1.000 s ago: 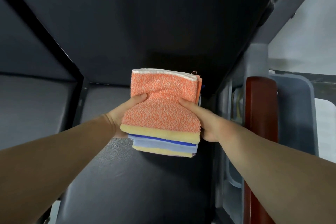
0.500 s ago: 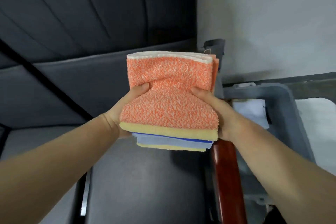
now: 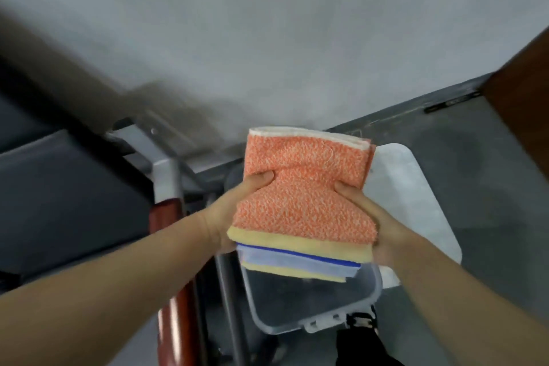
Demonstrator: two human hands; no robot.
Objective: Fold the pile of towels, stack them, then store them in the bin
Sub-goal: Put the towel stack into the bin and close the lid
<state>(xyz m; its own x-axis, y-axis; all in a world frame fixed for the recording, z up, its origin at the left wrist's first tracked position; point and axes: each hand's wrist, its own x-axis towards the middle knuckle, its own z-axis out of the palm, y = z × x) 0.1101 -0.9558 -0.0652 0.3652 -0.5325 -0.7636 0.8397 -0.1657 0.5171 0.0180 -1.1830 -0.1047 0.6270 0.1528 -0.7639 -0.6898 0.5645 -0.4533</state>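
Stack of towels [image 3: 303,208] has swung right since half a second ago: off the dark seat [image 3: 59,187], now held in the air over the clear bin [image 3: 276,328] on the floor, hiding its far half. Left hand [image 3: 231,211] and right hand [image 3: 383,235] pinch the stack from both sides, thumbs dug into the orange top towel (other fingers hidden underneath). White lid [image 3: 416,202] lies just right of the bin. Red-brown armrest [image 3: 166,217] and grey metal frame [image 3: 165,175] stand to its left.

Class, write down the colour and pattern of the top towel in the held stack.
Orange flecked with white, the top towel; the head view, the only one, shows it.
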